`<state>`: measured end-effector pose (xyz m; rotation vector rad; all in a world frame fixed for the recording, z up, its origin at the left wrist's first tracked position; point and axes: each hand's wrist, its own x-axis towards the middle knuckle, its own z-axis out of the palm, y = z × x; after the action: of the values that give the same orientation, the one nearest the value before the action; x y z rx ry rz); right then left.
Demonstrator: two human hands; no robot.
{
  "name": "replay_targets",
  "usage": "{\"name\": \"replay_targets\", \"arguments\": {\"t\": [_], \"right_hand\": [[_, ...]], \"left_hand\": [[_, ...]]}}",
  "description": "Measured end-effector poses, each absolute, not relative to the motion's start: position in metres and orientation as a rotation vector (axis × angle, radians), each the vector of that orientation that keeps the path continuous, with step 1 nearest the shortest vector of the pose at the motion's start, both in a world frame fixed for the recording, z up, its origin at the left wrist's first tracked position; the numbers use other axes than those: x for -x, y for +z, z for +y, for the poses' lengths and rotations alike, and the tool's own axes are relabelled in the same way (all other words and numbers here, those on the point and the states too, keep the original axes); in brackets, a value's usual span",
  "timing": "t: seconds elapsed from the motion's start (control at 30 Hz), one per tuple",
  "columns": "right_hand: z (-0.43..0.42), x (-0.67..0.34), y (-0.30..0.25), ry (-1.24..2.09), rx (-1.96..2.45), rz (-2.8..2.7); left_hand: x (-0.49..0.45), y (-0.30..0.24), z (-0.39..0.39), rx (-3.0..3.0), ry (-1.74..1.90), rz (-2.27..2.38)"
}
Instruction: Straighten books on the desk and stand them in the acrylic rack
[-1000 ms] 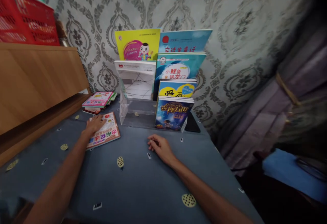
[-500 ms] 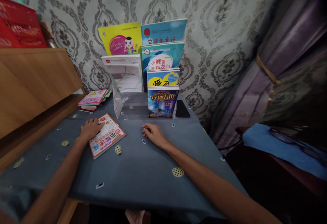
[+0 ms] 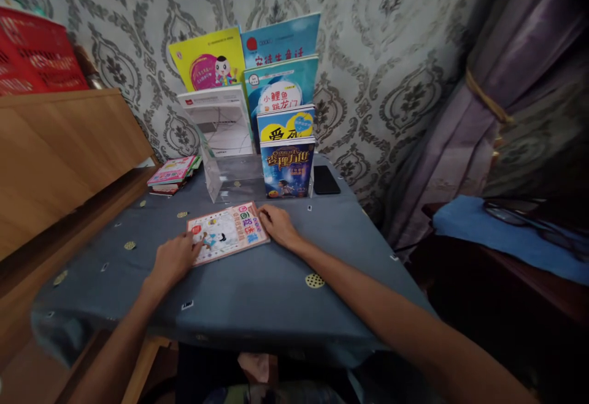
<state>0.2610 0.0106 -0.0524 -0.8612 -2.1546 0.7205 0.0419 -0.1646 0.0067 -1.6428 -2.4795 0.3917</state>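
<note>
A thin picture book (image 3: 225,232) with a pink-edged cover, a cartoon panda and colourful Chinese characters lies turned sideways on the cloth-covered table (image 3: 248,293). My left hand (image 3: 177,258) grips its left end, the fingers closed over the edge of the cover. At the opposite end, my right hand (image 3: 278,226) has its bent fingers against the upper right corner. Its fingertips are partly hidden by the hand itself. Just behind the book stands a clear acrylic rack (image 3: 237,180), with a dark blue book (image 3: 288,170) in its front right slot.
Taller books, among them a yellow one (image 3: 207,63) and a teal one (image 3: 280,85), fill the rack. A black phone (image 3: 326,180) lies right of it, a small book stack (image 3: 172,172) to the left. Wooden furniture (image 3: 69,152) borders the left; glasses rest on a blue cloth (image 3: 464,226) at right.
The picture book has moved right and turned, so its lettering is now at the right end. My left hand moved right with it, and my right hand has come to its right edge.
</note>
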Motion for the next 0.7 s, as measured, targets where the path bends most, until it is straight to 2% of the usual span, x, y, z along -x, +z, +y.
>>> {"name": "replay_targets", "arguments": {"t": [0.17, 0.4, 0.7], "right_hand": [[0.02, -0.266, -0.053, 0.626, 0.96, -2.166], [0.016, -0.265, -0.051, 0.549, 0.953, -2.245], [0.019, -0.266, -0.052, 0.507, 0.963, -2.277]], "left_hand": [[-0.078, 0.021, -0.179, 1.82, 0.423, -2.443], [-0.041, 0.006, -0.145, 1.729, 0.076, -2.392], [-0.05, 0.012, -0.159, 1.906, 0.173, -2.398]]}}
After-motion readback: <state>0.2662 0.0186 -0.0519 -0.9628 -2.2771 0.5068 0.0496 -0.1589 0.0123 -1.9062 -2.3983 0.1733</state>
